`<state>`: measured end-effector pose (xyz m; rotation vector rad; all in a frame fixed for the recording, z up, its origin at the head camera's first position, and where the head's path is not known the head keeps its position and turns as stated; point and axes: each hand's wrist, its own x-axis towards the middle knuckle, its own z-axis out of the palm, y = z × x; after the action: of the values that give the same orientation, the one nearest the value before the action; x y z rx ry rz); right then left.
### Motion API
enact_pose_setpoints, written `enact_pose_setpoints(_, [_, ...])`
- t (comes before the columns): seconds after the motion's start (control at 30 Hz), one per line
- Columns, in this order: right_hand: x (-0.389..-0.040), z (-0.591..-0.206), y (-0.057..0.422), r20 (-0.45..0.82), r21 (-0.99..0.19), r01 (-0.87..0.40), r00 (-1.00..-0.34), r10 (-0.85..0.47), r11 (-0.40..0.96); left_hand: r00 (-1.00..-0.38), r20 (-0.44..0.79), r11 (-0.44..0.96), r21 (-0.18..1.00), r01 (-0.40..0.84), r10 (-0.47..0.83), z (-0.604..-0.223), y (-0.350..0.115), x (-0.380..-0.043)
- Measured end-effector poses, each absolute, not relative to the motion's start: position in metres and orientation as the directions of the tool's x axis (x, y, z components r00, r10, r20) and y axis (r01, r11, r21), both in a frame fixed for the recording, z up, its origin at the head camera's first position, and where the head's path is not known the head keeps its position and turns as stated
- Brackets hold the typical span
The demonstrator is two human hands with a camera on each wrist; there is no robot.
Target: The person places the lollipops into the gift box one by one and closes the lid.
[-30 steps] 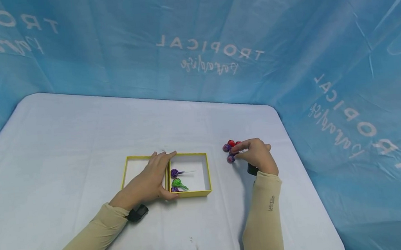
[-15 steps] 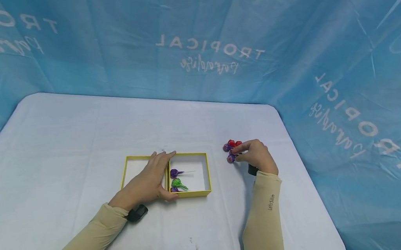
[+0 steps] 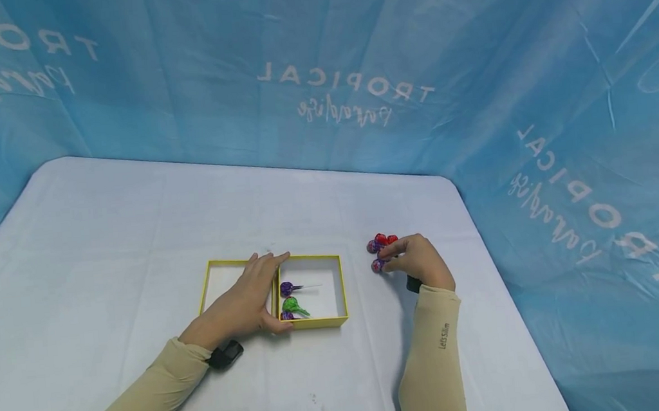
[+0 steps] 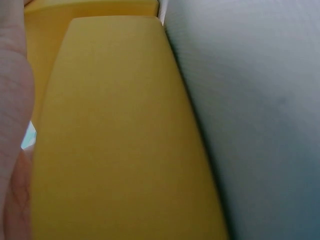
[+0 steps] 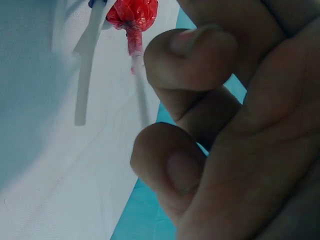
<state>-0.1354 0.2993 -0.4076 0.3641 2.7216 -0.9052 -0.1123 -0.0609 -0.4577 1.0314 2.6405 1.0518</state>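
Observation:
My left hand (image 3: 237,304) spans the yellow box (image 3: 315,323), thumb at its near wall and fingers over the far rim. The box has two white-lined sections side by side; whether they are separate boxes I cannot tell. In the right section lie a purple lollipop (image 3: 286,289), a green lollipop (image 3: 292,306) and another purple one partly behind the near wall. At the right, my right hand (image 3: 421,259) pinches a purple-blue lollipop (image 3: 377,265) just above the table. Its stick is hidden by the fingers. Red lollipops (image 5: 134,15) lie close beside that hand.
Another purple-blue lollipop (image 3: 373,246) lies against the red ones on the white-covered table (image 3: 150,213). Blue printed curtains (image 3: 316,32) hang behind the table and along its right side.
My right hand has shifted slightly left, and the purple-blue lollipop at its fingertips has moved with it. The left hand and the box stay in place; the head view has tilted slightly.

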Motion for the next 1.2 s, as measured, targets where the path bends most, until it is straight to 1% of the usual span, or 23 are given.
enact_pose_setpoints(0.4, [-0.135, -0.410, 0.296, -0.331, -0.528, 0.339, -0.927, 0.180, 0.779, -0.754, 0.146, 0.516, 0.645, 0.563, 0.641, -0.459, -0.061, -0.112])
enact_pose_setpoints(0.97, [-0.139, -0.413, 0.284, -0.293, -0.493, 0.281, -0.945, 0.148, 0.823, -0.747, 0.161, 0.508, 0.641, 0.576, 0.645, -0.456, -0.062, -0.112])
enact_pose_setpoints(1.2, [-0.143, -0.415, 0.282, -0.293, -0.478, 0.275, -0.945, 0.144, 0.834, -0.740, 0.198, 0.499, 0.624, 0.601, 0.643, -0.458, -0.062, -0.113])
